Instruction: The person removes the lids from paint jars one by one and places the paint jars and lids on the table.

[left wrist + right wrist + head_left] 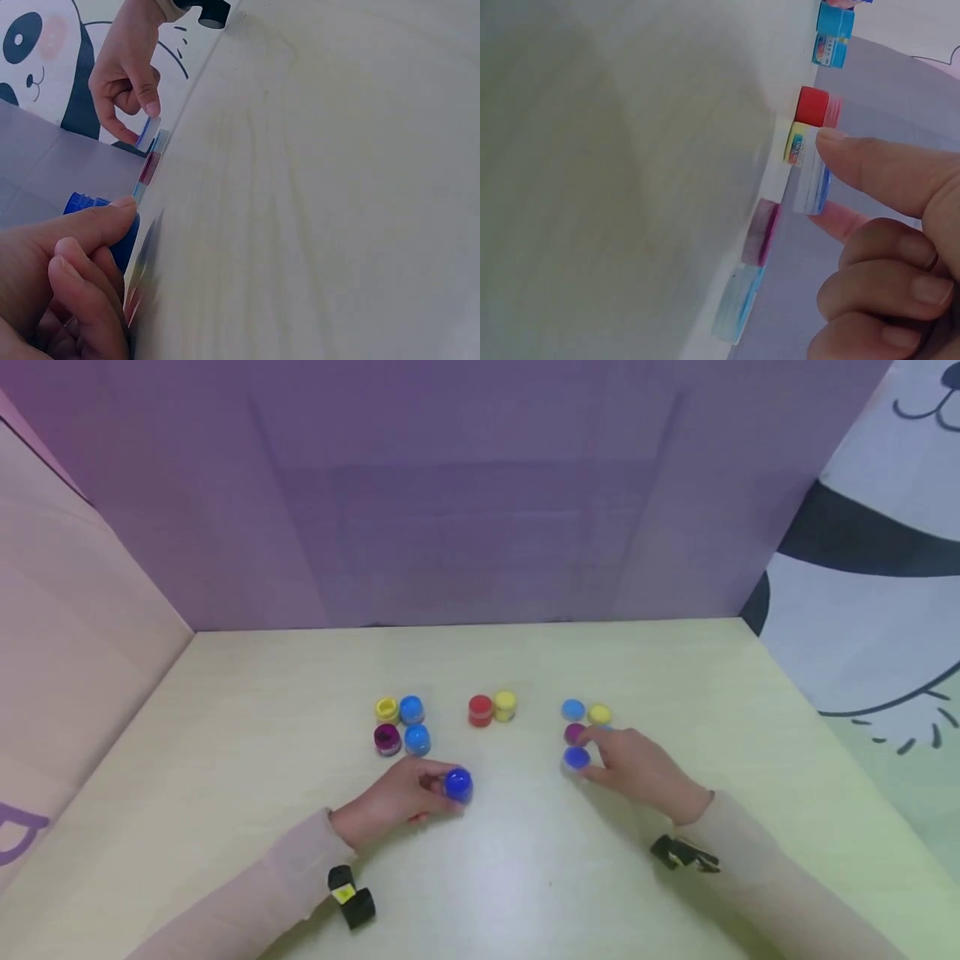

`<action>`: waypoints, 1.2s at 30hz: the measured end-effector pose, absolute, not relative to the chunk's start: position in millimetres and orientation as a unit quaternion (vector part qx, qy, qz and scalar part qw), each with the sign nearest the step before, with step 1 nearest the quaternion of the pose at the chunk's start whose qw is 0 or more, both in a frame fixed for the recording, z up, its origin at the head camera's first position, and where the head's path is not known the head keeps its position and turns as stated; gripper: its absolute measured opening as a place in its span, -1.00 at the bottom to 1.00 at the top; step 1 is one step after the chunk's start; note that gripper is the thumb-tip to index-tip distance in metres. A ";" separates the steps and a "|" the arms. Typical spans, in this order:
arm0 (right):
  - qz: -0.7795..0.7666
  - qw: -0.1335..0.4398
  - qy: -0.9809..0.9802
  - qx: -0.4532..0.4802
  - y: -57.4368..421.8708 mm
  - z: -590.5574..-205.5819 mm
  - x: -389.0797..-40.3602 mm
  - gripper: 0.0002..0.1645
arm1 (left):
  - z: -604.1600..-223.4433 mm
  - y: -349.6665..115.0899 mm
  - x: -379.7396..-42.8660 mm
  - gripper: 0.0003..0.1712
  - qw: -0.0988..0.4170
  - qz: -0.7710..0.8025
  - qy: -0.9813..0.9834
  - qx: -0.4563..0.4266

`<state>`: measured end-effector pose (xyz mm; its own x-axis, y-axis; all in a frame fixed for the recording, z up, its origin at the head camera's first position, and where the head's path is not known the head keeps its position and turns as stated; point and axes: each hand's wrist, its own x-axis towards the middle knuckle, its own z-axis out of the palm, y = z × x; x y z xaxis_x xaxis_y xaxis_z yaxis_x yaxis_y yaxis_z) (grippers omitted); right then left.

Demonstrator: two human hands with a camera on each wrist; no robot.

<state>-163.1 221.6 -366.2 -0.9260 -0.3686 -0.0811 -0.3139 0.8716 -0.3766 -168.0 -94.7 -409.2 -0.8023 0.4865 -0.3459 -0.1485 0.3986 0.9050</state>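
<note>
My left hand (412, 793) grips a small dark blue paint pot (458, 785) between thumb and fingers, in front of the other pots. In the left wrist view the ridged neck of the blue pot (84, 202) shows past the thumb. Over on the right, my right hand (637, 770) pinches a blue lid (577, 757) by its edge. The right wrist view shows this lid's clear side (810, 184) between thumb and finger, tipped on edge in that view. A purple lid (573, 733) lies just beyond, partly behind the fingers.
Left back, a yellow pot (387, 710), a purple pot (387, 740) and two light blue pots (417, 740) stand together. Red (480, 711) and yellow (505, 706) pots stand mid-table. Light blue (573, 709) and yellow (599, 714) lids lie right; another blue one is mostly hidden.
</note>
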 end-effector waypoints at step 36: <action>-0.126 0.103 0.971 -0.177 224.8 -367.8 -168.4 -0.64 | -410.1 -133.6 -176.4 -0.39 0.259 0.510 0.820 0.030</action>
<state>-168.4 224.8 -367.8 -0.9161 -0.3696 -0.1556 -0.3178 0.9057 -0.2807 -176.4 -133.6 -410.1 -0.8642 0.3131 -0.3938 -0.2144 0.4790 0.8512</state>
